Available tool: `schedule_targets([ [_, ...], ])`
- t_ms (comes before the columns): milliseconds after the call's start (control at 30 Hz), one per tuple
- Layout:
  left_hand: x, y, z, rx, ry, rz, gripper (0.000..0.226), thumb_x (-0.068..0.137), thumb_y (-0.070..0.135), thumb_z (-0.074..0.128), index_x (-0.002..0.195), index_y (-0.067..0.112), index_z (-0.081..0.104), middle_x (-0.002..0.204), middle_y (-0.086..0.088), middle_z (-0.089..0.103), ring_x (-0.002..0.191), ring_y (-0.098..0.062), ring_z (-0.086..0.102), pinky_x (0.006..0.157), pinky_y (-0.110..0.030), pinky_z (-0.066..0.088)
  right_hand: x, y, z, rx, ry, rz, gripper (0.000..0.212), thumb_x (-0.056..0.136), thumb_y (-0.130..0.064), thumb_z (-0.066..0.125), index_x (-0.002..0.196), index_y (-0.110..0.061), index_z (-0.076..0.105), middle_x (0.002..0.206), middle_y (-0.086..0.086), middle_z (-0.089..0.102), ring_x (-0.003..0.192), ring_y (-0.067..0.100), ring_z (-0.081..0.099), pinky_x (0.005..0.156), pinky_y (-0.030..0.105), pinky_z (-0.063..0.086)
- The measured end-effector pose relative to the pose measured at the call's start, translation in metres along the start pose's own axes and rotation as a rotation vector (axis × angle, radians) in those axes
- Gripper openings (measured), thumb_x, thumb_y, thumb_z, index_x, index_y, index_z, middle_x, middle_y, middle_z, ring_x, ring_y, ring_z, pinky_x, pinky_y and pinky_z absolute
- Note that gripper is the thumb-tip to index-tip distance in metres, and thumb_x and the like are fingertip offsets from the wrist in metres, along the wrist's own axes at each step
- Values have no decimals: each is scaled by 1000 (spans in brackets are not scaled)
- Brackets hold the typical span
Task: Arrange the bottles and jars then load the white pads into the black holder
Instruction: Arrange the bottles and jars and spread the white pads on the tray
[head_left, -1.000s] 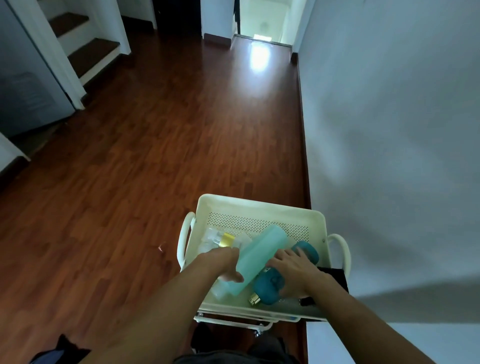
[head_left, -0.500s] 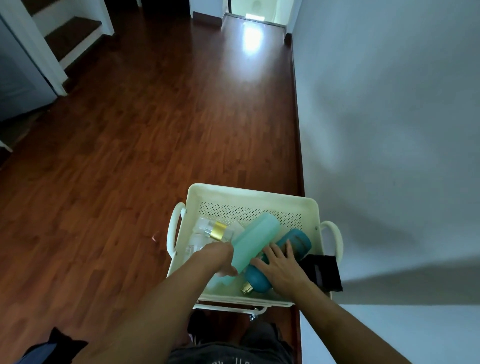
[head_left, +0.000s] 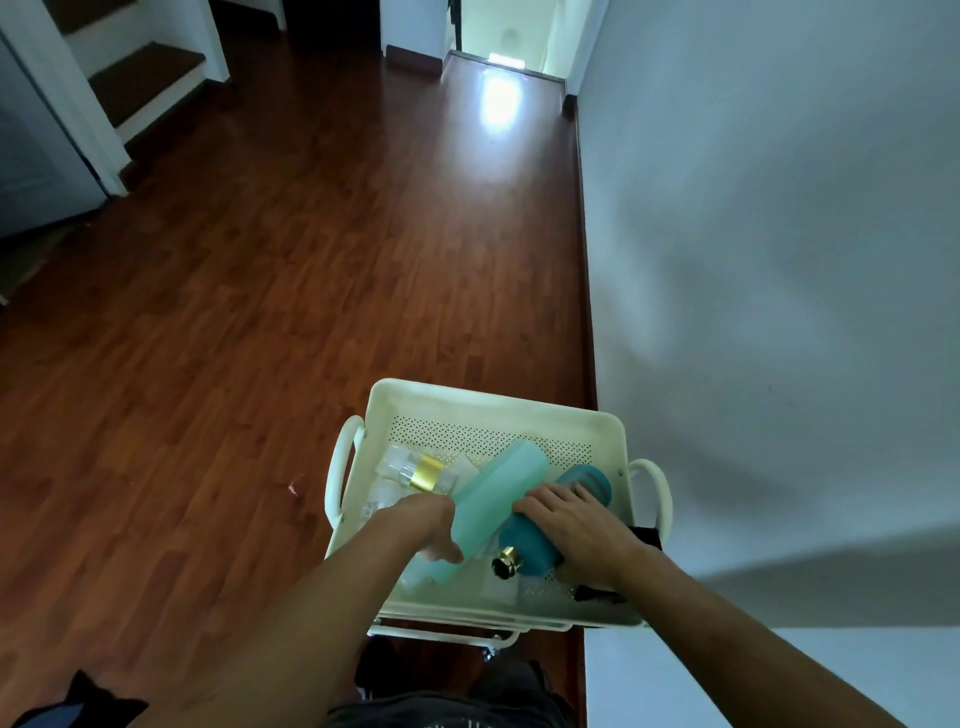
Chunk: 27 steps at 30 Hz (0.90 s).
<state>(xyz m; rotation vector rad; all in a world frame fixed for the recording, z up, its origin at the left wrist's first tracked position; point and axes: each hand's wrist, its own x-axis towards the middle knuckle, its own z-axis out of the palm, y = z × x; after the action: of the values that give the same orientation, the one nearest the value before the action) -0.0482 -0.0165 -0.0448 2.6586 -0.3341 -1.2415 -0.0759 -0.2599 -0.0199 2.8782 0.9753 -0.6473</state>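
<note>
Gripping pale green bottle (head_left: 488, 506) with left hand (head_left: 423, 525); right hand (head_left: 574, 525) lying flat on teal bottle (head_left: 540, 519) at three o'clock.

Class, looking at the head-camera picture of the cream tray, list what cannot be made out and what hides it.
- Black holder, head view: mostly covered by the right hand.
- White pads: none identifiable.
- Dark teal bottle: middle hidden under that hand.
- Clear gold-banded jar beside the pale green bottle: blurred; contents unreadable.
- Left hand: fingertips hidden; grip unclear.

Black holder (head_left: 644, 538) mostly hidden behind right hand (head_left: 576, 535); white pads unclear.
</note>
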Motion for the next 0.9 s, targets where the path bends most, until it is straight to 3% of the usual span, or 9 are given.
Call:
schedule_targets([
  [133, 1, 0, -1, -21, 8, -16, 45, 78, 49, 75, 97, 10, 64, 77, 0, 61, 74, -22, 61, 66, -31, 48, -10, 25, -16, 298, 91, 118, 88, 64, -34, 82, 135, -40, 30, 140, -12, 44, 127, 9, 42, 108, 31, 38],
  [267, 1, 0, 2, -32, 15, -30, 46, 75, 48, 76, 100, 11, 67, 88, -3, 69, 79, -21, 65, 61, -29, 47, -20, 43, -28, 540, 192, 297, 90, 55, -35, 85, 122, -56, 28, 121, -23, 50, 104, -5, 53, 82, 13, 43],
  [367, 1, 2, 2, -31, 14, -34, 48, 73, 48, 78, 101, 12, 65, 90, -3, 69, 81, -21, 65, 63, -30, 48, -28, 55, -28, 686, 286, 424, 90, 57, -32, 86, 122, -53, 28, 113, -17, 56, 95, 3, 60, 67, 14, 49],
  [500, 2, 3, 1, -35, 17, -49, 53, 69, 49, 80, 104, 14, 61, 90, -2, 67, 84, -21, 65, 65, -31, 49, -39, 69, -23, 917, 388, 582, 87, 63, -21, 90, 126, -42, 33, 119, -13, 53, 103, 12, 60, 68, 23, 59],
  [600, 3, 3, 2, -33, 19, -54, 58, 67, 51, 83, 105, 14, 59, 90, -1, 68, 84, -20, 64, 66, -30, 49, -44, 77, -20, 1037, 421, 661, 84, 66, -14, 90, 124, -38, 35, 122, -8, 51, 104, 14, 57, 58, 19, 56],
  [733, 5, 7, 6, 21, 41, -45, 59, 64, 54, 85, 98, 16, 55, 82, 2, 65, 82, -19, 64, 68, -30, 49, -45, 77, -20, 1062, 469, 686, 83, 64, -21, 92, 123, -40, 36, 119, -13, 53, 107, 13, 58, 70, 22, 56],
  [900, 7, 14, 10, 51, 54, -63, 73, 60, 59, 86, 110, 13, 58, 94, -2, 66, 87, -21, 63, 72, -31, 51, -38, 70, -31, 1023, 517, 655, 78, 64, -37, 91, 121, -48, 38, 117, -18, 53, 103, 8, 58, 69, 18, 54],
])
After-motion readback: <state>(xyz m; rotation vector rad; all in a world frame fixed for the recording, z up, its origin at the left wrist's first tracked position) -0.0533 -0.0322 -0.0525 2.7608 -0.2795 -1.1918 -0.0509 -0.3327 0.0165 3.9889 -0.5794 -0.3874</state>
